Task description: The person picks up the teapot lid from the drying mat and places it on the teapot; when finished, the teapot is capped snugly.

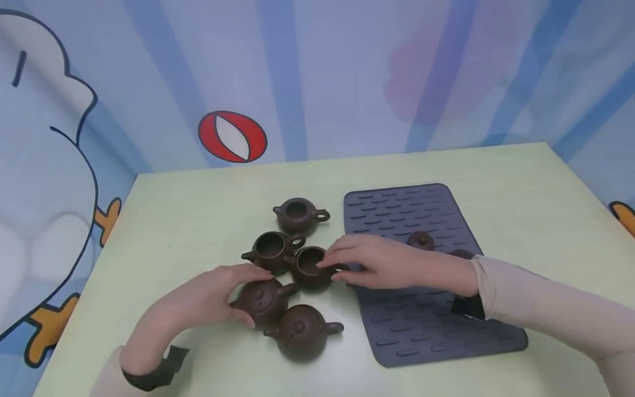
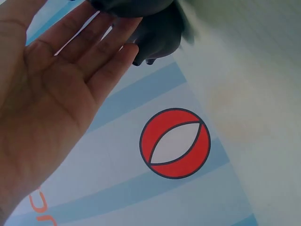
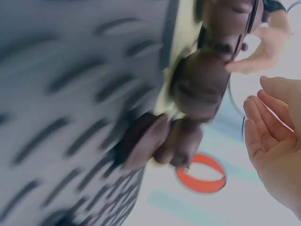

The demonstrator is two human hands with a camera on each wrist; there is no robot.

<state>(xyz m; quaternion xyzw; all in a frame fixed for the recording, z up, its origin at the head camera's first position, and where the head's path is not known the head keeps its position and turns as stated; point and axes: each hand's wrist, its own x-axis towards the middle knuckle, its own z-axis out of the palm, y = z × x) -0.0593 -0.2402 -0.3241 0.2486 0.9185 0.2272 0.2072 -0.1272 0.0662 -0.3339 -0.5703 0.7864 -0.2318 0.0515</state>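
My left hand (image 1: 208, 298) curves round the left side of a lidded brown teapot (image 1: 263, 303), thumb in front and fingertips at its far edge. In the left wrist view, the fingers (image 2: 106, 52) reach to dark pots. My right hand (image 1: 369, 260) is over a lidless teapot (image 1: 310, 270), its fingertips by the mouth and handle. The right wrist view shows those fingers (image 3: 263, 122) loosely bent, nothing held. Next to that pot sits another lidless teapot (image 1: 270, 245), and behind it a third lidless teapot (image 1: 296, 216). A second lidded teapot (image 1: 301, 332) stands nearest the front.
A dark grey ridged mat (image 1: 402, 331) lies right of the teapots. On it rests a brown lid (image 1: 420, 240); another brown piece (image 1: 462, 254) shows partly behind my right forearm. The pale table (image 1: 198, 220) ends at printed blue walls (image 1: 337, 82).
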